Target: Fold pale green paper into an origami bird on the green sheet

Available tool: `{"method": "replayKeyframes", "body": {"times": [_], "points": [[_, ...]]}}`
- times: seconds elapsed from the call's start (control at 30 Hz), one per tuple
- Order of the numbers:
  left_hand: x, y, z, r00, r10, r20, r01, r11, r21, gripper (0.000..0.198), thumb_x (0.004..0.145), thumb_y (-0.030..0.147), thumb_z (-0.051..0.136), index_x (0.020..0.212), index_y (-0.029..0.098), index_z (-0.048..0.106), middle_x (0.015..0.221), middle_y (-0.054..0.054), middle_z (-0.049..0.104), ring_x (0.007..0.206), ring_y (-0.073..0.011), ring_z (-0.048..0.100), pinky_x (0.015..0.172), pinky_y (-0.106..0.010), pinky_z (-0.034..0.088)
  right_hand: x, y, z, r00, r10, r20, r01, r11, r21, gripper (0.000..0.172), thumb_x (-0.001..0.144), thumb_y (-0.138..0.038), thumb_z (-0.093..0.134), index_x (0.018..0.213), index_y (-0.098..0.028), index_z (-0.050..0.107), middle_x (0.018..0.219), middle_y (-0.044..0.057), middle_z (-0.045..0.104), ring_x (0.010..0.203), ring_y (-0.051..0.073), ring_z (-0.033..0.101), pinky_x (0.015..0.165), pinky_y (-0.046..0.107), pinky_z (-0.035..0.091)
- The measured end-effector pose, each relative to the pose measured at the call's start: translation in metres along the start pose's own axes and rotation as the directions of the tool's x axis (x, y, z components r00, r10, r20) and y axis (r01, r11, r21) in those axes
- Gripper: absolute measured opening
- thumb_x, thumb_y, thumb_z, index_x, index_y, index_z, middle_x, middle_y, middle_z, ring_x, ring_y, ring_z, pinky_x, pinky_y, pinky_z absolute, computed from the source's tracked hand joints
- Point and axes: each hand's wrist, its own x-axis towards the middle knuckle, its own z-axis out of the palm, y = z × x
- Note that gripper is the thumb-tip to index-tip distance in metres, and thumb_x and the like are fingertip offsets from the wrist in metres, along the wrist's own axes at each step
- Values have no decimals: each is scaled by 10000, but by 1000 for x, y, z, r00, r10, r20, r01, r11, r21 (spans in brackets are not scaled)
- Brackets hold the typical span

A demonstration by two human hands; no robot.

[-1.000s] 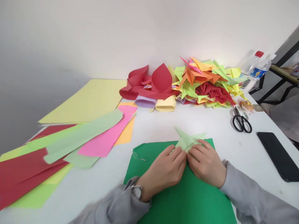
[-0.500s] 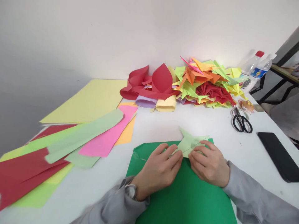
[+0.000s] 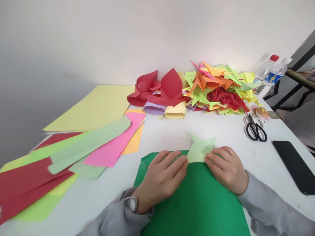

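Note:
A pale green folded paper figure (image 3: 199, 149) lies at the far edge of a dark green sheet (image 3: 197, 203) on the white table (image 3: 172, 131). My left hand (image 3: 161, 177) lies on the green sheet with its fingertips pinching the figure's left corner. My right hand (image 3: 227, 168) grips the figure's right side with curled fingers. Both hands hold the paper between them, a gap of bare fold showing in the middle. Grey sleeves cover both forearms, and a watch sits on my left wrist.
Loose coloured sheets and strips (image 3: 93, 141) spread to the left. A heap of folded paper shapes (image 3: 214, 88) and red curled pieces (image 3: 157, 90) sits at the back. Black scissors (image 3: 256, 129), a dark phone (image 3: 294, 165) and two plastic bottles (image 3: 270, 70) are on the right.
My hands have moved apart along the pale green figure's near edge: the left slid left, the right slid right. The figure now shows between them.

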Motion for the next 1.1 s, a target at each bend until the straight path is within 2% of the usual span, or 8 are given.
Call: {"method": "replayKeyframes", "body": {"times": [0.1, 0.13, 0.2, 0.33, 0.5, 0.6, 0.93, 1.1], "points": [[-2, -12, -2, 981, -180, -69, 172, 979, -109, 141, 854, 91, 561, 954, 174, 615, 907, -68, 717, 842, -211, 636, 704, -355, 458, 1, 4, -2, 997, 56, -57, -59, 997, -55, 128, 908, -86, 553, 884, -131, 670, 773, 70, 679, 718, 181, 561, 629, 332, 381], [-4, -18, -2, 961, -262, -91, 251, 961, -115, 174, 855, 69, 545, 979, 173, 608, 921, -80, 707, 837, -208, 633, 703, -353, 465, 2, 5, -3, 994, 75, -74, -80, 994, -70, 127, 910, -94, 557, 873, -138, 670, 716, 58, 659, 660, 167, 534, 593, 322, 354], [-7, -28, 1, 941, -313, -131, 306, 950, -66, 199, 858, 67, 539, 1009, 181, 602, 909, -81, 696, 798, -203, 627, 681, -350, 472, 2, 8, -4, 991, 93, -98, -99, 993, -61, 108, 905, -100, 574, 869, -146, 666, 647, 35, 636, 599, 152, 500, 561, 312, 327], [-9, -28, 8, 982, -190, -7, 187, 971, -150, 189, 868, 118, 593, 1046, 183, 590, 962, -92, 693, 872, -209, 628, 734, -358, 494, 1, 13, -3, 992, 70, -108, -66, 997, 43, 96, 886, -91, 600, 946, -146, 653, 775, 50, 712, 710, 162, 588, 641, 320, 401], [-4, -3, 9, 995, -8, -99, -13, 977, -211, 109, 894, 129, 561, 972, 174, 621, 917, -69, 704, 871, -198, 623, 738, -352, 476, 1, 15, 3, 996, 23, -90, -18, 998, 58, 143, 890, -104, 592, 1003, -166, 651, 872, 48, 738, 804, 178, 632, 708, 341, 428], [-2, 6, 9, 992, 43, -116, -74, 958, -276, 129, 912, 96, 511, 935, 142, 629, 873, -62, 709, 838, -192, 614, 730, -347, 471, 3, 11, 5, 998, -9, -66, 13, 998, 66, 130, 900, -117, 579, 996, -161, 655, 854, 50, 735, 794, 178, 628, 700, 348, 428], [-5, 9, 19, 999, 48, 25, -37, 947, -319, 182, 917, 74, 475, 821, 136, 616, 746, -46, 676, 657, -158, 556, 595, -310, 432, 3, -4, 10, 986, -162, -35, 166, 963, 211, 103, 913, -120, 559, 884, -142, 655, 722, 30, 688, 705, 166, 572, 631, 342, 417], [-10, 9, 24, 991, -115, 66, 132, 888, -441, 166, 910, 103, 503, 826, 157, 636, 772, -44, 671, 666, -146, 564, 615, -290, 455, 4, -1, 11, 985, -167, -39, 172, 959, 225, 119, 917, -109, 544, 894, -142, 656, 715, 32, 676, 719, 167, 583, 651, 343, 433]]}}
